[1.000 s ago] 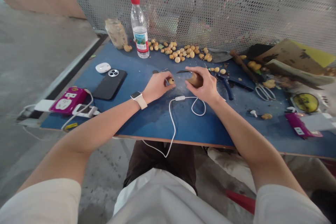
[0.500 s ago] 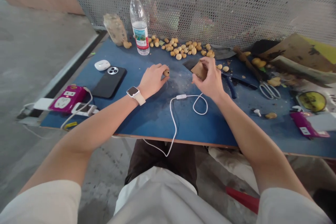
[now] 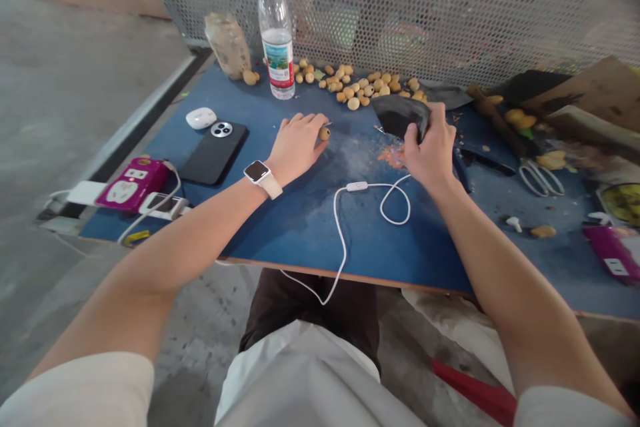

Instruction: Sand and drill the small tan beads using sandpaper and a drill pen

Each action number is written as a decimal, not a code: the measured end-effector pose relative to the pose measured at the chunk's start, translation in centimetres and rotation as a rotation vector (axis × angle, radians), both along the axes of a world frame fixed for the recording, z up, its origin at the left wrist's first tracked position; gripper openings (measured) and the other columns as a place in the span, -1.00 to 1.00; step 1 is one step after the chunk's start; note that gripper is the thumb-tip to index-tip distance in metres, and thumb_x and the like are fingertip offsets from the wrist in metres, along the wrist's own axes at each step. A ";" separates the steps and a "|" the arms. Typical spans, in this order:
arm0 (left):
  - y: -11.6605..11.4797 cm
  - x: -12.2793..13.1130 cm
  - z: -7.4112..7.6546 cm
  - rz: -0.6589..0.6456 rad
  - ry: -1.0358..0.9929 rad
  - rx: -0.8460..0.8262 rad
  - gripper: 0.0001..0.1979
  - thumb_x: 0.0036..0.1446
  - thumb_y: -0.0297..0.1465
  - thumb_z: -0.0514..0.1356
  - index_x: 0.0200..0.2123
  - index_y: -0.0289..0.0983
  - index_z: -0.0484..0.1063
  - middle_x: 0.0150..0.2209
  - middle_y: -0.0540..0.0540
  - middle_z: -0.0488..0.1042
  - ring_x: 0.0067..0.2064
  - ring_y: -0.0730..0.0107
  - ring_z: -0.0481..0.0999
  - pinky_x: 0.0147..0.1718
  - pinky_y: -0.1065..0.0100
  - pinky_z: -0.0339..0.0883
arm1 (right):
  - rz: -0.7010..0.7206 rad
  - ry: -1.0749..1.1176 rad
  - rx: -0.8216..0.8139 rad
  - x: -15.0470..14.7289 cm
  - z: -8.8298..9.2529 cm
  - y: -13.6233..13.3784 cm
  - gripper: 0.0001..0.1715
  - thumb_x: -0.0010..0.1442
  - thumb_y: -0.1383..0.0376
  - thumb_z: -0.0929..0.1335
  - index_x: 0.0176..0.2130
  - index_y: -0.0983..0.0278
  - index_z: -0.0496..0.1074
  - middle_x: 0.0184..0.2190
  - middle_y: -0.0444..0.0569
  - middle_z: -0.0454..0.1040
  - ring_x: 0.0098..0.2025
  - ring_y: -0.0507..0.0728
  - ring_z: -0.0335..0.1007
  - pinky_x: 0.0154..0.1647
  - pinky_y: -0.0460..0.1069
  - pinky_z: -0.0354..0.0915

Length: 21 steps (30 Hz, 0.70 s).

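My left hand (image 3: pixel 299 141) rests low over the blue table and pinches a small round tan nut (image 3: pixel 325 134) with a dark hole in it between thumb and fingers. A thin bit of metal shows just above that nut, and I cannot make out what it is. My right hand (image 3: pixel 431 143) grips the right edge of a dark, curved sheet of sandpaper (image 3: pixel 399 113), its dark face toward me. Under the sheet's near edge lie orange crumbs (image 3: pixel 391 156) and a small metal piece (image 3: pixel 380 129). Several similar nuts (image 3: pixel 353 103) lie along the back.
A water bottle (image 3: pixel 279 53) and a filled plastic bag (image 3: pixel 227 47) stand at the back left. At left are a phone (image 3: pixel 214 157), a white case (image 3: pixel 201 119) and a purple power strip (image 3: pixel 134 181). A white cable (image 3: pixel 340 220) crosses the front edge. Scissors (image 3: pixel 541 177) lie right.
My right hand has turned the sandpaper from its brown back to its dark face and uncovered the orange crumbs. My left hand still holds the nut. The view has shifted slightly.
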State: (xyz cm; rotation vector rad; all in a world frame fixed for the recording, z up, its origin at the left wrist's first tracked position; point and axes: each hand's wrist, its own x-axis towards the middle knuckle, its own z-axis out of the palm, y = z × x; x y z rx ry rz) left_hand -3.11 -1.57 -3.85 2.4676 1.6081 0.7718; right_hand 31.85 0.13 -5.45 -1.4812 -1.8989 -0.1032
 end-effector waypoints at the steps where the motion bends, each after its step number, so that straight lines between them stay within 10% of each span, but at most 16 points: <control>1: -0.1 0.2 0.0 -0.001 -0.009 -0.003 -0.67 0.55 -0.43 0.37 0.31 -0.20 0.59 0.15 -0.31 0.75 0.30 -0.33 0.67 0.41 -0.28 0.48 | -0.006 0.000 0.016 0.0 0.2 0.0 -0.41 0.70 0.06 0.24 0.54 0.10 0.43 0.26 0.32 0.71 0.38 0.67 0.69 0.45 0.67 0.53; 10: -1.3 2.0 -0.2 -0.220 -0.127 -0.090 -0.76 0.52 -0.43 0.40 0.18 -0.20 0.55 0.06 -0.22 0.79 0.14 -0.02 0.77 0.23 0.01 0.59 | 0.102 -0.102 0.008 -1.5 1.6 -1.6 -0.32 0.64 0.18 0.29 0.61 0.14 0.43 0.38 0.38 0.59 0.35 0.62 0.67 0.34 0.60 0.65; 16: -1.9 2.8 -0.3 -0.359 -0.273 -0.102 -0.80 0.51 -0.44 0.40 0.12 -0.18 0.55 0.05 -0.16 0.81 0.07 0.11 0.80 0.18 0.09 0.63 | 0.261 -0.271 -0.069 -5.1 2.5 -4.2 -0.52 0.57 0.36 0.30 0.32 0.10 0.60 0.32 0.25 0.69 0.37 0.54 0.67 0.16 0.39 0.74; 21: -2.4 3.1 -0.1 -0.341 -0.272 -0.034 -0.84 0.51 -0.46 0.38 0.09 -0.18 0.57 0.05 -0.16 0.82 0.09 0.09 0.80 0.21 0.07 0.63 | 0.397 -0.318 -0.065 -6.1 2.5 -4.6 -0.61 0.62 0.30 0.31 0.24 0.11 0.65 0.31 0.20 0.77 0.38 0.49 0.69 0.36 0.44 0.73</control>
